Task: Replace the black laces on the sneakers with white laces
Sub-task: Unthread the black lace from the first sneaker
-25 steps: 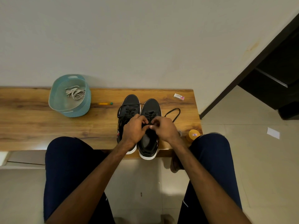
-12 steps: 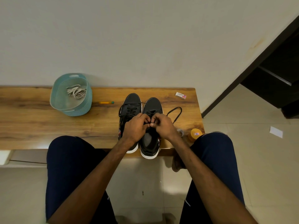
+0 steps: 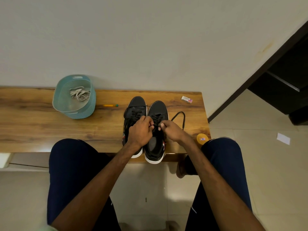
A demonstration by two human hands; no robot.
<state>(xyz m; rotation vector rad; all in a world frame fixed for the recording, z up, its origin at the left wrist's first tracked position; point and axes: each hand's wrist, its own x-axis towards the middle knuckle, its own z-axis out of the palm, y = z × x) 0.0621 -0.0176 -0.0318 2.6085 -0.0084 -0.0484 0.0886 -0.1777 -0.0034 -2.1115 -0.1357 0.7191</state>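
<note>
Two black sneakers with white soles stand side by side on the wooden bench [image 3: 41, 129], toes toward the wall: the left sneaker [image 3: 135, 105] and the right sneaker [image 3: 157, 109]. Both hands work over the right sneaker's lacing. My left hand [image 3: 140, 130] pinches the black lace [image 3: 182, 117] near the eyelets. My right hand [image 3: 173, 130] pinches the same lace from the other side. One loop of that lace trails onto the bench at the right. White laces [image 3: 80, 95] lie bundled in a teal basket [image 3: 75, 112] at the back left.
A yellow pen [image 3: 110, 105] lies between the basket and the sneakers. An eraser packet [image 3: 187, 99] sits near the bench's back right corner, and a small orange jar [image 3: 202, 139] stands by my right knee. The wall runs behind the bench; a dark doorway opens at right.
My hands have drawn slightly apart over the right sneaker, the right hand pulling the black lace outward. The camera has shifted a little.
</note>
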